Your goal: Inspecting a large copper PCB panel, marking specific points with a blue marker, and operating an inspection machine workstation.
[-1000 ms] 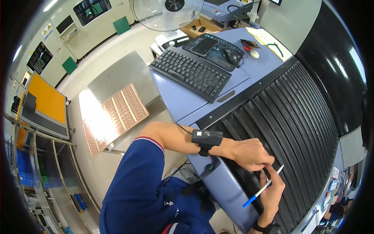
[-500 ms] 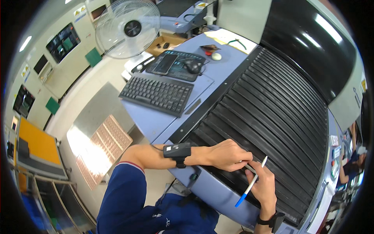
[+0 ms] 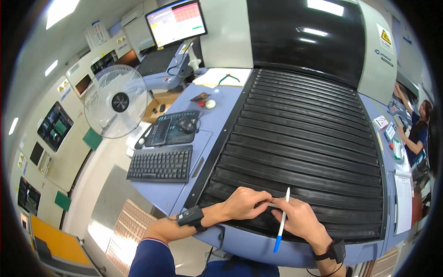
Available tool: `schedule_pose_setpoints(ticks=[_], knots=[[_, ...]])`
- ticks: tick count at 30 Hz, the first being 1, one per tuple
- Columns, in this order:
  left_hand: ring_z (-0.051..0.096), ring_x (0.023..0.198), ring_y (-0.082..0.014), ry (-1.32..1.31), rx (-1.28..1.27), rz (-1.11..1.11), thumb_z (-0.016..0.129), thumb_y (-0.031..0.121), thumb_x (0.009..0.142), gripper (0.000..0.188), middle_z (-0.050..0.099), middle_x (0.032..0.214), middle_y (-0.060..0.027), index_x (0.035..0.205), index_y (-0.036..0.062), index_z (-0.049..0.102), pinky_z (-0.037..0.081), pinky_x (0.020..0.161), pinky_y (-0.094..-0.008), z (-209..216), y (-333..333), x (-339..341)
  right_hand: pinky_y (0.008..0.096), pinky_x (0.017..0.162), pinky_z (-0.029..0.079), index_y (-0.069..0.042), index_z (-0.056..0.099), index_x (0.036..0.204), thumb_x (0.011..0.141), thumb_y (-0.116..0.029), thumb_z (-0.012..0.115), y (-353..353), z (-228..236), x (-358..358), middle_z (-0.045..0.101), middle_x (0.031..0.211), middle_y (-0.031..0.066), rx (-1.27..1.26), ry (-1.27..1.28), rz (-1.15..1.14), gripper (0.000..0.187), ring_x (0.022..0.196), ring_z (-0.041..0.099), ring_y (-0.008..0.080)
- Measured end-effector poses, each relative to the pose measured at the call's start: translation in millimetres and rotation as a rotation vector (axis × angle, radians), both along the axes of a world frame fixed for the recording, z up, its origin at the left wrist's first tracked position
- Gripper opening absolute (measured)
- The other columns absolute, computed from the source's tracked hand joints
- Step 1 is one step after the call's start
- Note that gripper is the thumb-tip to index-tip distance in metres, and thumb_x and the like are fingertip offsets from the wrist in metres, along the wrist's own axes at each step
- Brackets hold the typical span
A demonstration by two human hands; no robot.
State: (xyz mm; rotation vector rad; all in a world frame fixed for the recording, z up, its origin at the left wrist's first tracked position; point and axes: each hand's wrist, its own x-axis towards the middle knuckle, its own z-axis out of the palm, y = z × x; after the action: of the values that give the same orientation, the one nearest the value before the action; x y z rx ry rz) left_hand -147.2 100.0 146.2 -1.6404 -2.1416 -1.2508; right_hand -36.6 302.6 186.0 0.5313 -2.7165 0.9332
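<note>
A white pen (image 3: 283, 217) with a blue end is tucked in the fingers of my right hand (image 3: 301, 220), its blue end pointing toward me. My left hand (image 3: 243, 203) is closed in a pinch, its fingertips meeting those of the right. Whatever may be between the fingertips is too small or hidden to name. Both hands hover over the near edge of a black ribbed bellows cover (image 3: 295, 147) on a blue-grey machine bed. Each wrist wears a black strapped device.
Left of the cover are a black keyboard (image 3: 160, 164), a phone (image 3: 159, 132), a mouse (image 3: 187, 124) and green-handled pliers (image 3: 229, 79). A fan (image 3: 121, 102) stands beyond. Rightward lie papers (image 3: 403, 203) and small boxes (image 3: 380, 122). Another person (image 3: 417, 134) works at far right.
My view has lifted and turned, bringing in the monitor and more of the machine. The hands remain together over the near edge, and the pen stays in my right hand.
</note>
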Motion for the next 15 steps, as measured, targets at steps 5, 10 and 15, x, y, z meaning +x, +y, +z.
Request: schedule_pose_setpoints(ticks=[5,10,15], knots=[[0.07,0.062,-0.0256,-0.044,0.034,0.013,0.074,0.006,0.083,0.015,0.071,0.075,-0.0092,0.097,0.0047,0.068,0.055,0.056,-0.034,1,2,4,0.0439,0.069,0.056,-0.006,0.066,0.119,0.087,-0.016,0.074,0,-3,2,0.068,0.083,0.0169,-0.005,-0.01,0.009,0.034,0.078,0.069,0.0357],[0.07,0.061,-0.0245,-0.012,-0.02,0.009,0.073,0.006,0.084,0.012,0.071,0.073,-0.0084,0.095,0.0049,0.067,0.055,0.056,-0.034,2,-1,4,0.0448,0.07,0.056,-0.007,0.066,0.119,0.087,-0.016,0.074,-2,-2,2,0.068,0.082,0.0167,-0.007,-0.028,0.022,0.034,0.079,0.069,0.0367],[0.069,0.06,-0.0256,0.003,0.057,-0.028,0.072,0.008,0.085,0.01,0.069,0.07,-0.0085,0.093,0.0056,0.066,0.054,0.055,-0.0357,1,9,5,0.0466,0.071,0.056,-0.006,0.066,0.118,0.087,-0.015,0.074,4,-5,7,0.069,0.083,0.0167,-0.012,0.0,0.006,0.033,0.081,0.069,0.0379]])
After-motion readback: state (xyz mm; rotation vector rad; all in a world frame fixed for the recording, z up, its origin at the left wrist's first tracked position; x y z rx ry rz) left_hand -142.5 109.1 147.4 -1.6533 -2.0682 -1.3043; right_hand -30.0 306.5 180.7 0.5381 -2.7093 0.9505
